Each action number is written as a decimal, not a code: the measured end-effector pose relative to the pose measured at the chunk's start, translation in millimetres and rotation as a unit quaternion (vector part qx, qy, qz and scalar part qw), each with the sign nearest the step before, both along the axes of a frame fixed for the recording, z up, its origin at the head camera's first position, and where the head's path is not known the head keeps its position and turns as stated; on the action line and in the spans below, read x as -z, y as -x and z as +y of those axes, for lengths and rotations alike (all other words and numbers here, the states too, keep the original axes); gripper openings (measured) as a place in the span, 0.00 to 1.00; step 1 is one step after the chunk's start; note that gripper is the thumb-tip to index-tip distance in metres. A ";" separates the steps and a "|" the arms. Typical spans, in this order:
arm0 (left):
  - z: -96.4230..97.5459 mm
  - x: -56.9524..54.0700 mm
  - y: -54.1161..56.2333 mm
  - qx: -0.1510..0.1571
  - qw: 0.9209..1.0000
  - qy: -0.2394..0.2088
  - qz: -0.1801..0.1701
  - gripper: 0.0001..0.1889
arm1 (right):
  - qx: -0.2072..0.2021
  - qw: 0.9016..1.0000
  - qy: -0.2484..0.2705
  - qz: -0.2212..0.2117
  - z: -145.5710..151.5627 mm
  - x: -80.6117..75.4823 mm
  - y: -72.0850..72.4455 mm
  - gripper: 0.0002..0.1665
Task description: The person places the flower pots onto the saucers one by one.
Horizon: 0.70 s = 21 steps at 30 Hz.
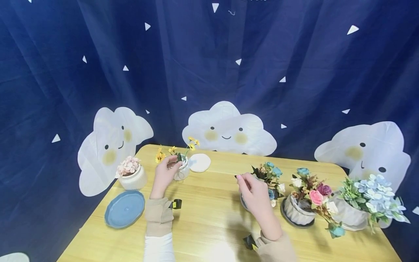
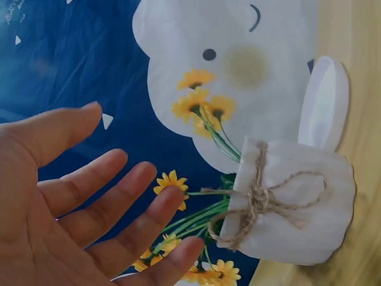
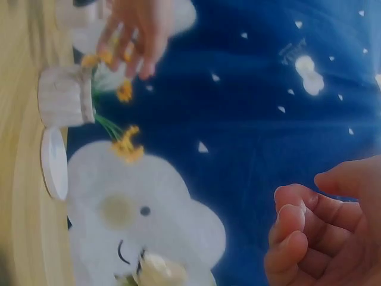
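My left hand is beside a small white pot of yellow daisy-like flowers. In the left wrist view its fingers are spread in front of the stems, and nothing is gripped. A twine bow is tied round that pot. My right hand hovers over the table, in front of a pot of blue and white artificial roses that it partly hides. Loosely bent fingers show in the right wrist view, thumb apart, holding nothing visible.
A white saucer lies right of the daisy pot. To the left are a pot of pale pink flowers and a blue scalloped plate. At the right stand a mixed-rose pot on a dark saucer and a pale blue hydrangea pot.
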<state>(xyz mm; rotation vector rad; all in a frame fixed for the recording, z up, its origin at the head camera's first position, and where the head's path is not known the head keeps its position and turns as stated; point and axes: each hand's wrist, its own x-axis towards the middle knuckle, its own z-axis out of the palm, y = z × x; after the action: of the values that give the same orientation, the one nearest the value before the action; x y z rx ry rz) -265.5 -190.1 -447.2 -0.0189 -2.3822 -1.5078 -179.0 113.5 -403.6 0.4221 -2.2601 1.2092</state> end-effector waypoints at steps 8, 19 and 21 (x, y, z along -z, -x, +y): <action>-7.9 8.9 -0.4 -0.045 0.999 -0.029 0.005 0.18 | -0.067 0.997 -0.010 -0.038 -36.4 11.3 13.6 0.13; -24.9 25.2 -0.4 -0.067 0.997 -0.047 -0.015 0.20 | -0.094 0.992 -0.019 -0.086 -70.0 33.1 34.0 0.16; -27.7 27.2 -1.0 -0.068 0.996 -0.053 -0.015 0.20 | -0.091 0.991 -0.022 -0.096 -71.5 37.0 38.3 0.16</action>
<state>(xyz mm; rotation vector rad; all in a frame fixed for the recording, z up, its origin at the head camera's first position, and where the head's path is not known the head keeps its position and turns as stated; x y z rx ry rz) -264.5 -217.8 -474.4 0.1883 -2.2712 -1.5776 -217.3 42.0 -440.6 0.5599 -2.4603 1.3423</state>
